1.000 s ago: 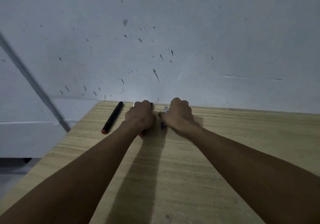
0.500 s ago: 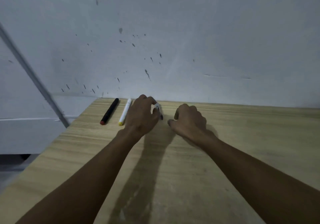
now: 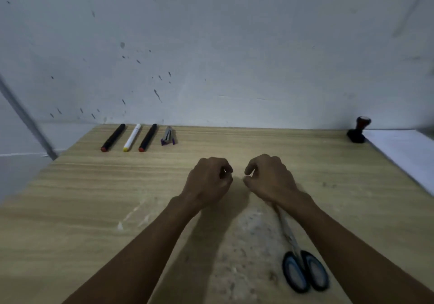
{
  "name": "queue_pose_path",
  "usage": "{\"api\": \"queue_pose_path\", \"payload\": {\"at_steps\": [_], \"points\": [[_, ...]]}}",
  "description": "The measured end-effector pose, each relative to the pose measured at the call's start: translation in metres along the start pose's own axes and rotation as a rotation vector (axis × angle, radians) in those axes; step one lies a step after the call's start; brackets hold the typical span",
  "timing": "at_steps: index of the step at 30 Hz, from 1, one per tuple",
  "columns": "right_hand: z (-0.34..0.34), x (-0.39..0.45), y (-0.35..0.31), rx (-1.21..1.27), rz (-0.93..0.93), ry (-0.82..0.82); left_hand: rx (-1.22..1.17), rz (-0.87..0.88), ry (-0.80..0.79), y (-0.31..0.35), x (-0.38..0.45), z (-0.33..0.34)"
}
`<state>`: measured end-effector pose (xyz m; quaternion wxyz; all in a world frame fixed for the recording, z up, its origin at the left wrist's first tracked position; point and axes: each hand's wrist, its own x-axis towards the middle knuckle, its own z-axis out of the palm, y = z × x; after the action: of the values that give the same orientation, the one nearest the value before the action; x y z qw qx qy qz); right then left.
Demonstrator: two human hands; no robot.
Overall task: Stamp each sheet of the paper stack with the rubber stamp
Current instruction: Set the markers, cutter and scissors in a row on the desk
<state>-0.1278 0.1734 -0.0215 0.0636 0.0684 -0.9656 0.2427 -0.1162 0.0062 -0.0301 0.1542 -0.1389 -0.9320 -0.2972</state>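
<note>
The rubber stamp (image 3: 358,131), black with a dark round knob, stands at the table's far right against the wall. Right beside it the white paper stack (image 3: 399,149) lies along the right edge, partly cut off by the frame. My left hand (image 3: 207,181) and my right hand (image 3: 267,178) hover side by side over the middle of the wooden table (image 3: 70,198), fingers loosely curled and holding nothing. Both hands are far to the left of the stamp and the paper.
Along the back left lie a black marker (image 3: 113,137), a white marker (image 3: 132,137), another black marker (image 3: 148,137) and a small purple stapler (image 3: 168,136). Blue-handled scissors (image 3: 303,268) lie beside my right forearm. A grey wall closes the far edge.
Both hands have drawn back from the back edge toward me. My left hand let go of the stapler, which now lies next to the markers. The view has shifted, showing the stamp and the paper.
</note>
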Motion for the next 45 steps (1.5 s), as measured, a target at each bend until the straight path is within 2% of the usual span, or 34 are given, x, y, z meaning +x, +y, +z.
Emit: {"api": "queue_pose_path", "payload": {"at_steps": [5, 8, 11, 17, 21, 27, 30, 34, 36, 41, 43, 45], "points": [[-0.032, -0.039, 0.044, 0.027, 0.078, 0.078, -0.005, -0.043, -0.228, 0.058, -0.022, 0.035], [-0.044, -0.059, 0.065, 0.052, 0.125, 0.089, 0.130, -0.138, -0.300, 0.088, -0.033, 0.053], [-0.054, -0.077, 0.083, 0.071, 0.166, 0.086, 0.272, -0.235, -0.298, 0.114, -0.043, 0.066], [-0.062, -0.099, 0.101, 0.129, 0.189, 0.088, 0.305, -0.381, -0.314, 0.149, -0.051, 0.072], [-0.064, -0.107, 0.105, 0.155, 0.171, 0.095, 0.302, -0.388, -0.309, 0.163, -0.055, 0.072], [-0.061, -0.109, 0.101, 0.241, 0.133, 0.077, 0.105, -0.461, -0.230, 0.158, -0.051, 0.063], [-0.054, -0.107, 0.087, 0.396, 0.103, 0.039, -0.100, -0.478, -0.113, 0.141, -0.041, 0.054], [-0.046, -0.102, 0.057, 0.678, 0.138, -0.175, -0.531, -0.557, 0.066, 0.125, -0.024, 0.033], [-0.043, -0.099, 0.043, 0.791, 0.133, -0.262, -0.658, -0.568, 0.114, 0.117, -0.016, 0.022], [-0.035, -0.083, 0.017, 0.879, 0.129, -0.291, -0.744, -0.565, 0.091, 0.097, -0.004, -0.003], [-0.030, -0.073, 0.007, 0.903, 0.139, -0.262, -0.677, -0.590, 0.054, 0.086, -0.002, -0.011], [-0.025, -0.061, -0.003, 0.925, 0.166, -0.213, -0.605, -0.626, -0.052, 0.072, -0.002, -0.019]]}}
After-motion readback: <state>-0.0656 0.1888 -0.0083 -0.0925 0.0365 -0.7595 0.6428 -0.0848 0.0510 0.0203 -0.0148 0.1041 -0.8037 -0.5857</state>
